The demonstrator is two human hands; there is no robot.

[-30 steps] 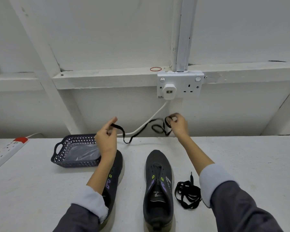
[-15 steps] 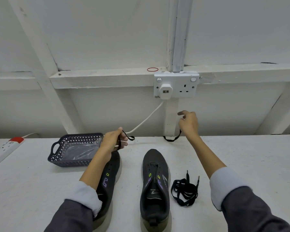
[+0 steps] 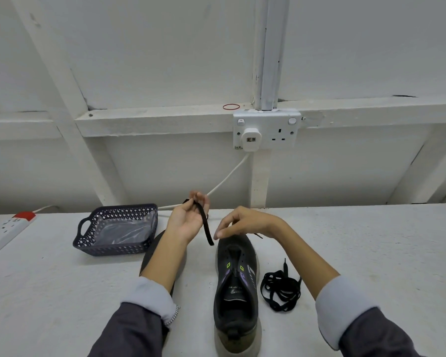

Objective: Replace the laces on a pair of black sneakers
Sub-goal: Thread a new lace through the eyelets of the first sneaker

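The left hand [image 3: 188, 222] pinches a lace [image 3: 207, 229] so that one end hangs free beside the toe of the shoe [image 3: 236, 279], likely to ready the tip for threading. The right hand [image 3: 245, 224] curls over that toe; I cannot tell whether it grips anything.

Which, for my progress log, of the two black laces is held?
The lace hanging from the left hand, pinched above the table. The other lace lies in a tangled heap right of the right sneaker.

Left sneaker [image 3: 151, 251] mostly behind left forearm [image 3: 165, 256]; power strip [image 3: 5, 231] cut by left edge; lace [image 3: 206, 228] hidden under right hand [image 3: 245, 222]
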